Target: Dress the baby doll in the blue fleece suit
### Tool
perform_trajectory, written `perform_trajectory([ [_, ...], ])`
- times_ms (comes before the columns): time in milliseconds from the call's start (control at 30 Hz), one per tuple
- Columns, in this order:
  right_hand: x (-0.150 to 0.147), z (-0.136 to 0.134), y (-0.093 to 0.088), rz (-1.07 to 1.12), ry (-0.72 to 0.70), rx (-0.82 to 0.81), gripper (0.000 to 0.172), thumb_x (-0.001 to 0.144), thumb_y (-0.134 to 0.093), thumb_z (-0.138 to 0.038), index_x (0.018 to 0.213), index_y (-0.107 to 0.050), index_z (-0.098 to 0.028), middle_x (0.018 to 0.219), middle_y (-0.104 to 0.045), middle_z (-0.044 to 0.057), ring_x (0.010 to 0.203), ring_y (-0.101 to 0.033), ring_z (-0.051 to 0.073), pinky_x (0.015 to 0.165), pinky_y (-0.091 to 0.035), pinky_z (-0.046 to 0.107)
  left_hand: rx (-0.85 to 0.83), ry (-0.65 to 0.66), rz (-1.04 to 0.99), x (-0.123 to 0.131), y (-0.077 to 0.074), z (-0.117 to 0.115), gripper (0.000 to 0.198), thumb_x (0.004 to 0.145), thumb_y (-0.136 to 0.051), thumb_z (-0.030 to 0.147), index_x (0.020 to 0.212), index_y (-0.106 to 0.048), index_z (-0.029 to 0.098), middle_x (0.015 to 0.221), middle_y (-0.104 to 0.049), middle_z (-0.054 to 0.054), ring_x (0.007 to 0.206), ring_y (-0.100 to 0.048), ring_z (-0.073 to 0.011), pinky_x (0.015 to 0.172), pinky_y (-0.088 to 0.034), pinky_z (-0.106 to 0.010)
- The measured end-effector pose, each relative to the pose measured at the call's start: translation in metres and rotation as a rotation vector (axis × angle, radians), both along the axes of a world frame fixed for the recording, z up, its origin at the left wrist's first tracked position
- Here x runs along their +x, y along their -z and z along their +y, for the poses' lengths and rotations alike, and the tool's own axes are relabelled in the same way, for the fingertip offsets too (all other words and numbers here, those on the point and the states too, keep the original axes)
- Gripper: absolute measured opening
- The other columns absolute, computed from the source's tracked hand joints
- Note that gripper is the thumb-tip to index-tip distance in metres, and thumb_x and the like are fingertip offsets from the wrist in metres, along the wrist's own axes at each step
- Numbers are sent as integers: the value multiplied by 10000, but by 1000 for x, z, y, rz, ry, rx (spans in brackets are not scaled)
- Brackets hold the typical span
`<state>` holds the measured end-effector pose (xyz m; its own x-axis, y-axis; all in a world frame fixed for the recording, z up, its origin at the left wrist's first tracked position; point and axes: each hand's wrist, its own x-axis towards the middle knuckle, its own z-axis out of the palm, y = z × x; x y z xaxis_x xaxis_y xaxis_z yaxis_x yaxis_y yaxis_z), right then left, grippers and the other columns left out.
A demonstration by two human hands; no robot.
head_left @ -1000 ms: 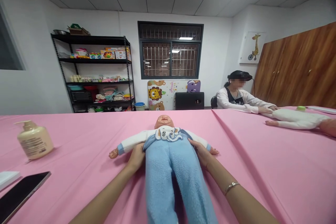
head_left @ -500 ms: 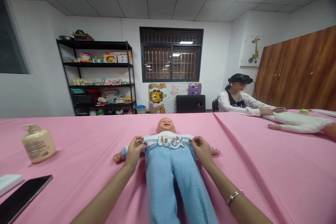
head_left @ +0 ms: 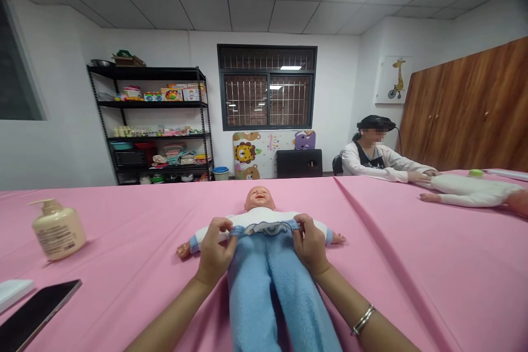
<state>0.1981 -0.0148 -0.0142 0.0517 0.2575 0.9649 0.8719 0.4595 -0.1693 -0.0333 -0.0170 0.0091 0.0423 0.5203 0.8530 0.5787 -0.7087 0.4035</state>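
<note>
A baby doll (head_left: 258,200) lies on its back on the pink tablecloth (head_left: 391,253), head away from me, wearing a white top (head_left: 264,220) and blue fleece trousers (head_left: 264,280). My left hand (head_left: 215,250) pinches the trousers' waistband at the doll's left-hand side in view. My right hand (head_left: 310,245) grips the same waistband on the other side, with a bracelet on its wrist. The fingers hide parts of the waistband, and the doll's arms lie spread outward.
A cream pump bottle (head_left: 58,231), a black phone (head_left: 37,313) and a white pad (head_left: 14,294) lie at the left. A seated co-worker (head_left: 369,154) has hands on a second doll (head_left: 474,193) at the right. Behind stands a black shelf (head_left: 148,121) of baby goods.
Both hands have drawn the blue waistband down from the doll's chest toward me. The elephant-patterned collar piece is now mostly folded away, and more of the white top shows.
</note>
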Motion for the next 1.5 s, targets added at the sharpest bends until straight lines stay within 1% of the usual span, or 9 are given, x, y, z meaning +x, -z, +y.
perform_trajectory([
  [200, -3, -3, -6, -68, 54, 58, 182, 818, -373, -192, 916, -504, -112, 596, -489, -40, 514, -368, -41, 552, -279, 81, -48, 215, 326, 2, -3, -14, 116, 808, -449, 208, 892, -462, 130, 938, -523, -23, 913, -461, -53, 821, -375, -179],
  [367, -4, -2, -6, -48, 80, 49, 194, 820, -365, -174, 930, -513, -111, 696, -563, -37, 562, -439, -39, 580, -320, 79, 106, 83, 472, -4, -6, -7, 105, 805, -486, 209, 739, -528, 139, 763, -535, 13, 766, -437, -43, 737, -298, -198],
  [667, -2, 5, 3, -3, 94, -30, 205, 805, -380, -157, 924, -545, -134, 723, -578, -45, 581, -457, -29, 606, -343, 100, 434, -239, 779, -19, -7, 13, 194, 843, -431, 130, 833, -614, 194, 798, -548, -1, 768, -419, -52, 748, -264, -214],
  [833, 0, 13, 10, 38, 58, -121, 245, 817, -346, -160, 973, -535, -149, 889, -587, -30, 810, -529, -21, 726, -406, 99, 291, -422, 732, -22, -1, 16, 208, 826, -444, 122, 842, -619, 232, 888, -549, 10, 787, -451, -60, 762, -273, -218],
  [967, 1, 17, 14, 63, 14, -234, 302, 824, -324, -178, 1040, -532, -139, 1086, -536, 16, 1033, -493, -2, 876, -429, 127, -67, -524, 679, -19, -2, 15, 278, 853, -395, 228, 1061, -574, 275, 912, -553, -16, 735, -479, -78, 717, -299, -223],
  [1133, 3, 17, 15, -16, -110, -372, 292, 797, -334, -146, 818, -624, -165, 1026, -544, 6, 977, -474, 15, 879, -411, 159, -601, -259, 408, -4, -3, 9, 408, 866, -303, 344, 1217, -440, 187, 959, -582, -42, 851, -552, -116, 715, -359, -195],
  [1233, 3, 14, 11, -84, -119, -301, 276, 764, -359, -96, 785, -624, -173, 1013, -541, -7, 984, -440, 25, 868, -398, 168, -627, -78, 258, 0, -5, 7, 386, 837, -345, 347, 1140, -486, 154, 968, -582, -47, 886, -549, -116, 725, -375, -176],
  [1333, 0, 11, 4, -179, -133, -198, 229, 744, -385, -73, 648, -585, -131, 995, -544, -13, 962, -421, 30, 825, -388, 159, -708, -27, 162, -2, -8, 8, 381, 801, -386, 347, 1083, -515, 125, 729, -548, -12, 630, -483, -63, 562, -310, -140],
  [1500, -3, 14, 4, -223, -45, -139, 231, 753, -387, -69, 726, -603, -147, 924, -559, -8, 926, -409, 34, 822, -387, 164, -836, 104, 13, -2, -9, 11, 534, 788, -403, 396, 1235, -420, 104, 523, -345, 55, 467, -292, -22, 462, -199, -126],
])
